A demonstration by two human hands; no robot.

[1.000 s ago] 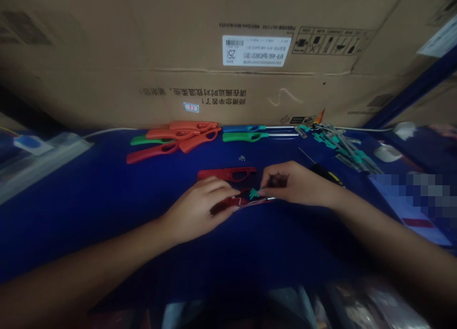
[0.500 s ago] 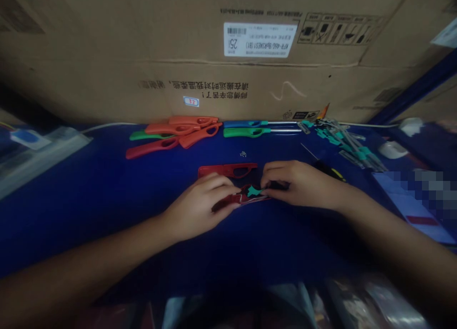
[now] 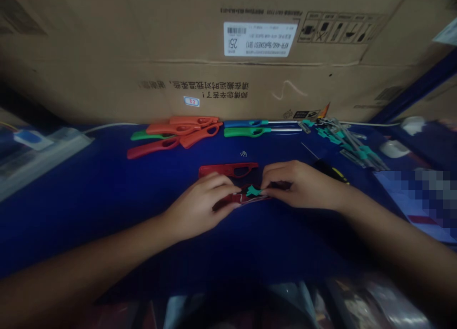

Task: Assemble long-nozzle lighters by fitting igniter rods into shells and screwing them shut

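An opened red lighter handle shell [image 3: 233,199] lies low over the blue tabletop between my hands, with a thin pale wire along it. My left hand [image 3: 203,200] is closed round its left end, thumb below and fingers above. At the shell's right part sits a teal plastic piece [image 3: 253,191]. The thumb and fingertips of my right hand [image 3: 294,184] pinch at that piece's right edge; what lies under the fingers is hidden. Just behind, a second red handle shell [image 3: 228,170] rests on the table, apart from the right hand.
Several orange, red and green lighter handles [image 3: 182,129] are piled at the back left. Blue [image 3: 246,124] and green [image 3: 246,132] lighters with metal tubes lie beside them. Teal-and-metal parts [image 3: 342,138] and a black-yellow tool [image 3: 332,172] lie right. A cardboard box [image 3: 107,57] stands behind.
Almost nothing differs. The teal piece between the hands has shifted very slightly; both hands keep their grip and place.
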